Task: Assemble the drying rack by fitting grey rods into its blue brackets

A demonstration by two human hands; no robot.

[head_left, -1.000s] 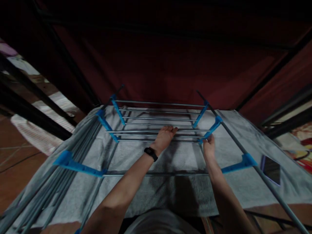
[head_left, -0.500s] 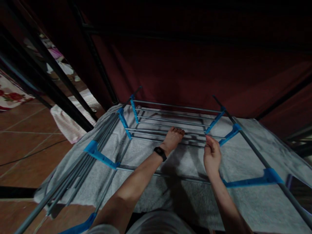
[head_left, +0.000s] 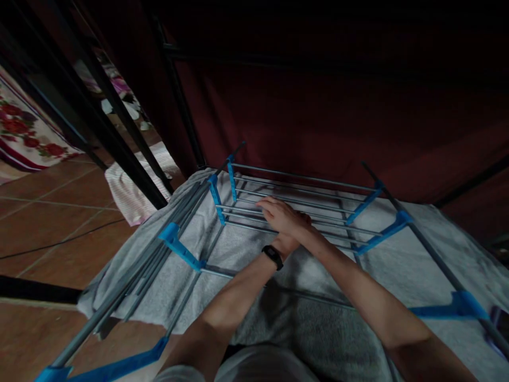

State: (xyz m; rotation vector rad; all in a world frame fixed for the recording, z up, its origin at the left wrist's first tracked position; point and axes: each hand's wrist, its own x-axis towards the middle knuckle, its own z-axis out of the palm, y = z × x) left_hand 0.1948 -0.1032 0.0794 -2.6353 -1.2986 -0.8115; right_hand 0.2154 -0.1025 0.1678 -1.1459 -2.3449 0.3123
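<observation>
A rack of grey metal rods [head_left: 302, 184] and blue plastic brackets [head_left: 385, 233] lies on a grey towel-like cloth [head_left: 246, 249]. My left hand [head_left: 289, 241], with a black band on its wrist, is closed at the middle rods; my right hand covers most of it, and only a few knuckles show. Crossing over it from the right, my right hand [head_left: 280, 215] has its fingers together and pointing left. Its fingertips close around a rod just left of my left hand. Long grey side tubes [head_left: 433, 254] run along both edges of the rack.
Several loose-looking tubes [head_left: 159, 254] lie bunched along the left side. A dark red curtain [head_left: 318, 122] hangs behind, with black metal posts [head_left: 95, 122] at left. Tiled floor [head_left: 51, 228], a striped cloth [head_left: 135, 191] and a floral fabric [head_left: 24, 127] lie further left.
My right hand has moved left from the right end of the rods and now crosses over my left hand. My left hand stays at the middle rods. The view has shifted slightly.
</observation>
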